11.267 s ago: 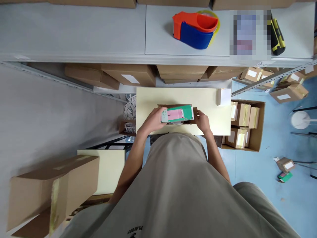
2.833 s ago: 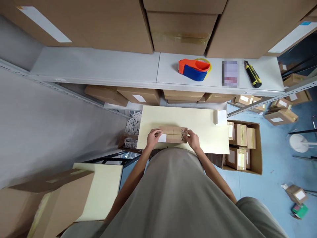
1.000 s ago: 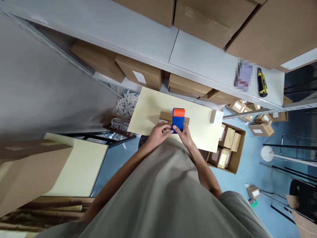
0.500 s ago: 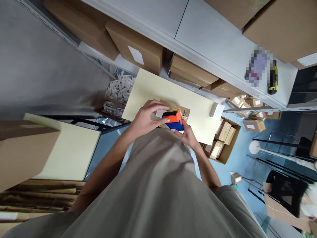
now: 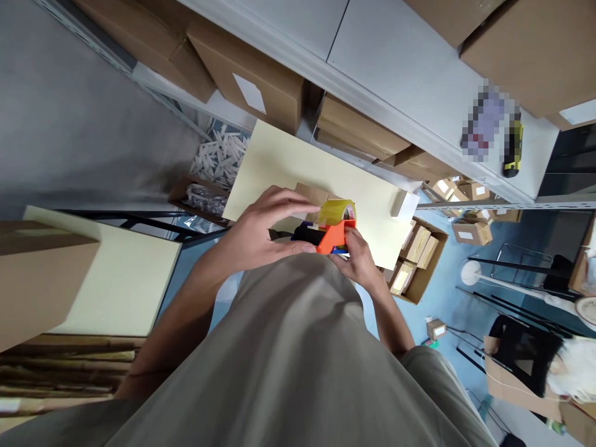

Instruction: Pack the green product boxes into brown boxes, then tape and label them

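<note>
The tape dispenser (image 5: 333, 237) is between the two hands, above the near edge of the pale surface (image 5: 274, 152). It lies at about three o'clock from the left hand (image 5: 254, 233) and at about ten o'clock from the palm of the right hand (image 5: 359, 257). The right hand is the nearer: its fingers are closed on the orange and blue body at the three-to-four o'clock end, and it has hold of the dispenser.

The left hand's fingers are well apart from its thumb, with a wide gap that opens toward three o'clock and is not closed on anything. The dispenser's black end points into that gap. The thumb tip is right by the orange body; whether it touches cannot be told.

The dispenser's long axis runs roughly from nine to three o'clock, crosswise to the person's body. The yellow tape roll (image 5: 336, 213) sits on its twelve o'clock side, near the left hand's upper fingertips; contact there is unclear too.

At eleven o'clock from the dispenser, a cardboard box (image 5: 311, 193) lies on the surface, partly hidden by the left hand and the roll. A small white box (image 5: 406, 204) stands at two o'clock.
</note>
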The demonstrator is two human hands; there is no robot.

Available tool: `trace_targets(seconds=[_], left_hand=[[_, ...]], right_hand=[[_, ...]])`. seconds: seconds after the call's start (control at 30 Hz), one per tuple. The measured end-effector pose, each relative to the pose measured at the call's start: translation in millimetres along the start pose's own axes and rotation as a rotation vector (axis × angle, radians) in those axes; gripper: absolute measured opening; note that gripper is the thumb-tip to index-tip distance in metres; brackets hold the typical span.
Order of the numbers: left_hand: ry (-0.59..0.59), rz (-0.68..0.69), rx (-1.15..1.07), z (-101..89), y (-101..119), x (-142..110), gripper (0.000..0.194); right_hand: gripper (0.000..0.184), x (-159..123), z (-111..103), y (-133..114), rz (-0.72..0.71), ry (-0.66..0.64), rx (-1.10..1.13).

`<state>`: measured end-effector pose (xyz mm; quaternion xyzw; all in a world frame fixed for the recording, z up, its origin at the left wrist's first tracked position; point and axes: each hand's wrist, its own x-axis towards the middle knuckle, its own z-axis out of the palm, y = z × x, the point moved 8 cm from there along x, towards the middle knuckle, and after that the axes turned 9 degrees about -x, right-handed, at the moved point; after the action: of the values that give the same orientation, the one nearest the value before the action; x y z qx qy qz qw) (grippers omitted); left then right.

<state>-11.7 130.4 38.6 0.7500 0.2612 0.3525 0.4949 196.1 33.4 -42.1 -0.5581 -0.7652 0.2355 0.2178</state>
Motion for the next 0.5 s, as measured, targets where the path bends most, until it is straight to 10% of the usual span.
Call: trace_targets(seconds=[0.27, 0.5], left_hand=[[-0.020, -0.030, -0.082, -2.3, 12.0, 1.9, 0.013], [-0.071, -0.141, -0.140, 0.0, 6.8, 3.0, 0.017]], right_hand=[[0.024, -1.7, -12.8, -13.6, -0.118, 0.011, -0.110], [0.024, -4.0, -19.4, -26.6, -0.225, 0.001, -0.186]])
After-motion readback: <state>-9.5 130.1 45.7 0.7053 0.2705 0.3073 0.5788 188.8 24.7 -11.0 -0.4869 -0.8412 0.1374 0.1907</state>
